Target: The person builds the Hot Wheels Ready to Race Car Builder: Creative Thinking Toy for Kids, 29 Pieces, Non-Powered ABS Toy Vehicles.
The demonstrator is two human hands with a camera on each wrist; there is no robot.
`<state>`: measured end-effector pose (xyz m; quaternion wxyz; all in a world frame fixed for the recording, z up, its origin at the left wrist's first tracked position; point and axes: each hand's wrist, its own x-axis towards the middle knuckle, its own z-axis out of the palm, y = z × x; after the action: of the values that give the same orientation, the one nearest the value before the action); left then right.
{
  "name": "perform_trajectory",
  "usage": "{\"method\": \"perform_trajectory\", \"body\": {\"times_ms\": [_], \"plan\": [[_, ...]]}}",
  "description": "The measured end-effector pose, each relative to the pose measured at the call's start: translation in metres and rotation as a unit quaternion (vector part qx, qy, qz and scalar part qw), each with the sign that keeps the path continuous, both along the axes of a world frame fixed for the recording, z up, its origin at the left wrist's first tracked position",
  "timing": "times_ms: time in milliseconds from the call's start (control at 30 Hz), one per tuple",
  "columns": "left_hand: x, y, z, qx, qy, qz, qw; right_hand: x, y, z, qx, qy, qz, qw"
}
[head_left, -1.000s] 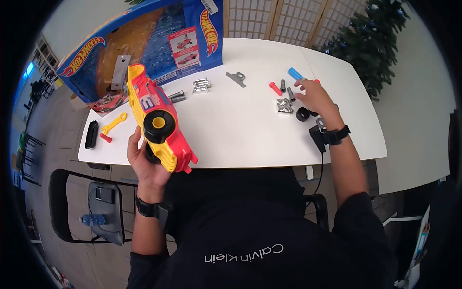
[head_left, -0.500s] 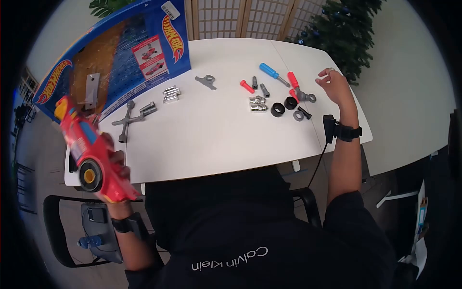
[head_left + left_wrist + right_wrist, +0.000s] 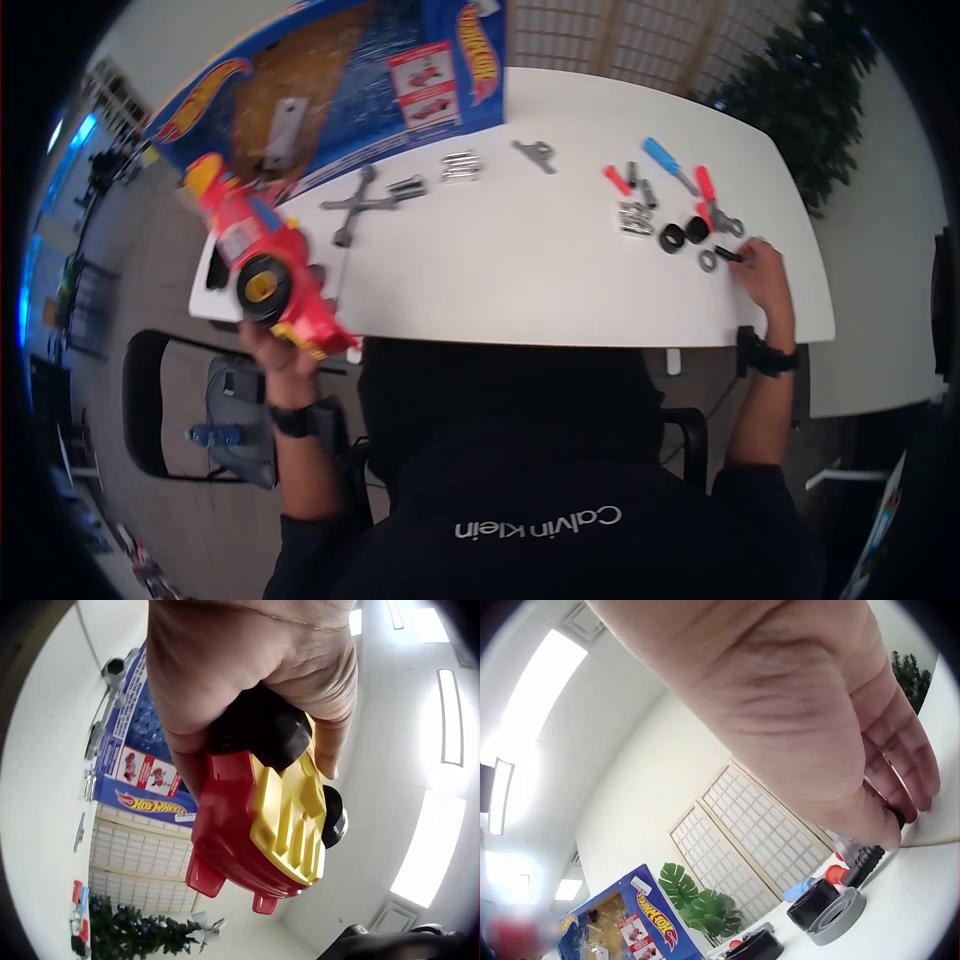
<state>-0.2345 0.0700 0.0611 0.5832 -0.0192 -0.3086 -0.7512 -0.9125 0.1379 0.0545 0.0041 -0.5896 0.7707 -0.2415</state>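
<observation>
My left hand [image 3: 275,352] holds a red and yellow toy car [image 3: 250,230] raised at the table's left front, gripping it round its rear part. In the left wrist view the car's yellow ribbed underside and a black wheel [image 3: 270,727] show below the palm. At the right side of the table, the thumb and fingers of my right hand [image 3: 764,275] pinch the head end of a black threaded bolt [image 3: 868,862], low over the tabletop. Just beside the bolt lie a grey ring [image 3: 840,916] and two black tyres [image 3: 672,238].
A blue toy box [image 3: 350,85] stands at the back left. Before it lie a grey cross wrench [image 3: 357,207], grey bolts [image 3: 407,188] and chrome parts [image 3: 461,166]. A grey plate [image 3: 536,155], blue screwdriver [image 3: 667,163], red-handled tool [image 3: 706,185] and red bolt [image 3: 617,180] lie farther right.
My right hand left the blue screwdriver's area, lifted off to the right, then came down on the black bolt and pinched it. My left hand turned the car, showing more of its red body.
</observation>
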Motion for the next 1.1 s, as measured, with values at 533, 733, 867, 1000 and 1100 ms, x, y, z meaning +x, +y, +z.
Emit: {"method": "perform_trajectory", "body": {"times_ms": [533,733,867,1000,1100], "plan": [[-0.126,0.036,0.013,0.096,-0.133,-0.109,0.980,0.276,0.014,0.171,-0.180,-0.106,0.494,0.844],[-0.136,0.045,0.012,0.097,-0.159,-0.096,0.978,0.285,0.004,0.162,-0.157,-0.091,0.512,0.840],[-0.137,0.045,0.015,0.108,-0.150,-0.111,0.977,0.283,0.003,0.158,-0.143,-0.079,0.507,0.846],[-0.144,0.048,0.017,0.094,-0.199,-0.084,0.972,0.291,0.000,0.146,-0.124,-0.025,0.516,0.847],[-0.146,0.051,0.015,0.093,-0.199,-0.080,0.972,0.288,0.001,0.146,-0.094,0.095,0.464,0.876]]}}
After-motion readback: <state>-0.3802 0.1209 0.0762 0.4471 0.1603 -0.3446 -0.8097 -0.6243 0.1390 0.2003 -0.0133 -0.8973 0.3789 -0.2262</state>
